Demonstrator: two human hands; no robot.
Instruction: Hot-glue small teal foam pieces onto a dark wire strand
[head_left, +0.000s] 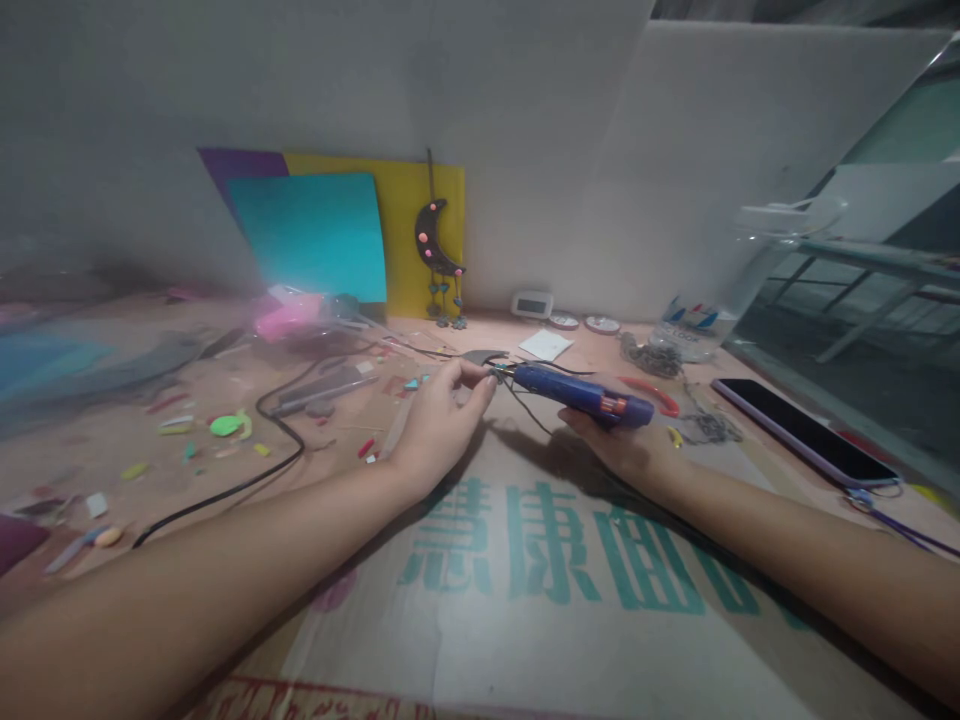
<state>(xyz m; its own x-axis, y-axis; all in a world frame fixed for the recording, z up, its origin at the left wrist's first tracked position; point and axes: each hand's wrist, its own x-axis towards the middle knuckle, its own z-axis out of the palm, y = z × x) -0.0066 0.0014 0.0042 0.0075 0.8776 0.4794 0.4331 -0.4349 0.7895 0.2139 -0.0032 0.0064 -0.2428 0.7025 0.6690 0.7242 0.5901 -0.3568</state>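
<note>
My right hand (622, 440) is wrapped around a blue hot glue gun (570, 388), whose nozzle points left. Thumb and fingertips of my left hand (446, 415) are pinched together right at that nozzle. What they grip is small and mostly hidden; a bit of teal shows there. A dark grey curved piece (486, 355) appears just beyond these fingertips, and a thin dark cord (529, 408) hangs below the nozzle. Both hands are over a cardboard sheet (510, 640) printed with green characters.
Small coloured scraps and a green piece (225, 426) litter the left side, crossed by a black cable (296, 450). A crescent ornament (435, 240) hangs before yellow card (401, 220). A phone (802, 430), a clear plastic jug (697, 320) and a small white clock (532, 304) are also there.
</note>
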